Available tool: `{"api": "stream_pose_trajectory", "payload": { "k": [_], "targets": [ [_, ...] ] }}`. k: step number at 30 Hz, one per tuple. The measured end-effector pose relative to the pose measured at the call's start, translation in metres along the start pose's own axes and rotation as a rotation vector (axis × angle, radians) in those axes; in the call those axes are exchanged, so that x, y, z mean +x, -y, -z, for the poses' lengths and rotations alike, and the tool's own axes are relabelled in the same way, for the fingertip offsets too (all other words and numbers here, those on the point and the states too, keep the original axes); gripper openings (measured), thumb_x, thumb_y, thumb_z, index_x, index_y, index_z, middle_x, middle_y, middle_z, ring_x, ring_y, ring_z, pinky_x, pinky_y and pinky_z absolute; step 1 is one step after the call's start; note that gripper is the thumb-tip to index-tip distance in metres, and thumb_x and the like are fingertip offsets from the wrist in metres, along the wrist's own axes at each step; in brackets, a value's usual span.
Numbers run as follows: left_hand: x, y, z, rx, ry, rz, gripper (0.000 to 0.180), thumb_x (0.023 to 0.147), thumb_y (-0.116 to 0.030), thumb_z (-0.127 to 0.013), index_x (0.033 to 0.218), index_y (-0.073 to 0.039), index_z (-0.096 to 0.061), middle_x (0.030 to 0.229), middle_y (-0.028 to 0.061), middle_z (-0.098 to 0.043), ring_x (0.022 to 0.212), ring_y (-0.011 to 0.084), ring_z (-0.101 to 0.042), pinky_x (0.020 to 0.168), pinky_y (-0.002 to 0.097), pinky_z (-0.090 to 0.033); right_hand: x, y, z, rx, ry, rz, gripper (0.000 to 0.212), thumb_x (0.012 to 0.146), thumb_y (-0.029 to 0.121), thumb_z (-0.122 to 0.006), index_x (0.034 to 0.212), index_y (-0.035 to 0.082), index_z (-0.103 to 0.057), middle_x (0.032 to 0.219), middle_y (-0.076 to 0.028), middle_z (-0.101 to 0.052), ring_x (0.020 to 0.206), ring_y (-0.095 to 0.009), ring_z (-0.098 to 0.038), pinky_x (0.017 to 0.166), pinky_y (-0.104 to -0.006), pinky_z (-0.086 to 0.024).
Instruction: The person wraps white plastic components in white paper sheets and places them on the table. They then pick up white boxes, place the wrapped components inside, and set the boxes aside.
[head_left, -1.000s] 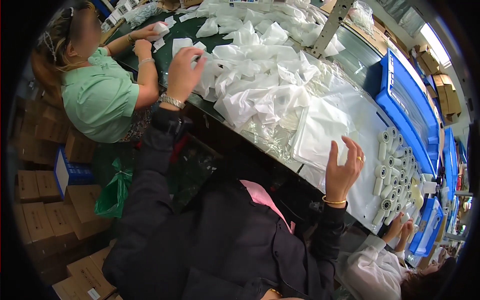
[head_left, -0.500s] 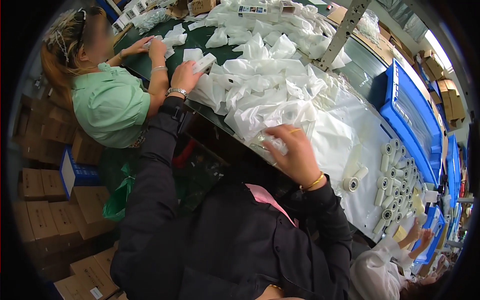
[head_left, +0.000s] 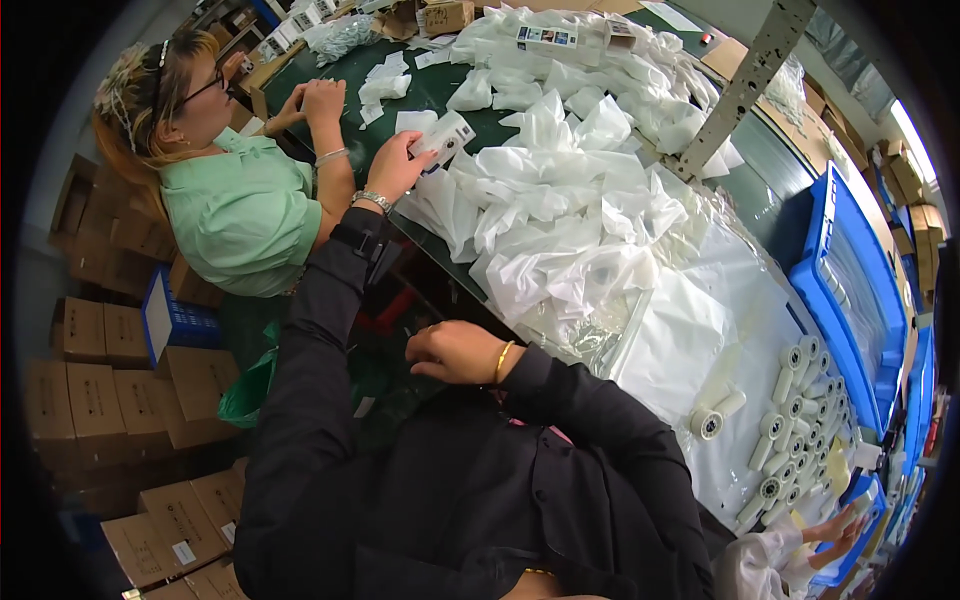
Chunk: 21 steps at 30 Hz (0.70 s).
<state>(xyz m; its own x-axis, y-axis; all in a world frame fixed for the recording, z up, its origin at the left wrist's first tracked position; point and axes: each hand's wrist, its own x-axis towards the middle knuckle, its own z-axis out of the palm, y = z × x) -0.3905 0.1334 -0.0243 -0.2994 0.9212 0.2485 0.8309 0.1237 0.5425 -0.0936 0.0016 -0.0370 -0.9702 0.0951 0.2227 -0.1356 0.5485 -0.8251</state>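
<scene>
My left hand (head_left: 398, 168) grips a small white box (head_left: 447, 137) with a device pictured on it, over the near edge of the dark green table (head_left: 412, 97). Beside the box lies a large heap of thin white plastic bags (head_left: 570, 210). My right hand (head_left: 460, 352) is off the table, in front of my body, above the dark space by the table's near edge. Its fingers are curled in with the thumb close to them; whatever they may hold is hidden.
White handheld devices with round heads (head_left: 790, 430) lie on a plastic sheet at the right. Blue crates (head_left: 835, 290) stand beyond them. A metal post (head_left: 745, 90) rises from the table. Cardboard cartons (head_left: 110, 400) are stacked at the left. Co-workers sit at left and lower right.
My right hand has moved from the bags leftward and toward me, off the table, and its fingers have curled in. The white box in my left hand has turned and shows its printed face.
</scene>
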Motion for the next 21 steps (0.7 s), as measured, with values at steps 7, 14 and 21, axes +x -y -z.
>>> {"api": "stream_pose_trajectory", "payload": {
  "k": [7,14,21],
  "targets": [
    [0.059,0.001,0.009,-0.705,-0.166,0.276,0.048,0.094,-0.026,-0.081,0.122,0.009,-0.066,0.118,0.0201,-0.073,0.088,0.0243,-0.077,0.070,0.0365,-0.064,0.004,-0.031,-0.022,0.372,0.084,-0.114,0.025,0.093,0.024,-0.076,0.105,0.002,-0.073,0.090,-0.015,-0.077,0.087,-0.033,-0.075,0.078,-0.0421,-0.057],
    [0.157,0.065,-0.018,-0.316,-0.324,0.469,0.065,0.087,-0.034,-0.087,0.130,0.008,-0.062,0.123,0.0236,-0.071,0.091,0.0289,-0.078,0.067,0.0365,-0.065,0.003,-0.042,-0.025,0.580,0.127,-0.145,0.028,0.094,0.026,-0.079,0.106,0.001,-0.073,0.093,-0.012,-0.078,0.088,-0.024,-0.076,0.080,-0.0372,-0.059],
    [0.160,0.086,-0.036,0.393,-0.274,0.276,0.075,0.080,-0.050,-0.088,0.126,0.006,-0.068,0.123,0.0204,-0.073,0.102,0.0292,-0.077,0.075,0.0400,-0.063,0.006,-0.050,-0.012,1.080,0.151,-0.121,0.032,0.100,0.031,-0.076,0.112,0.003,-0.071,0.100,-0.007,-0.075,0.092,-0.016,-0.072,0.083,-0.0334,-0.059]
  ]
}}
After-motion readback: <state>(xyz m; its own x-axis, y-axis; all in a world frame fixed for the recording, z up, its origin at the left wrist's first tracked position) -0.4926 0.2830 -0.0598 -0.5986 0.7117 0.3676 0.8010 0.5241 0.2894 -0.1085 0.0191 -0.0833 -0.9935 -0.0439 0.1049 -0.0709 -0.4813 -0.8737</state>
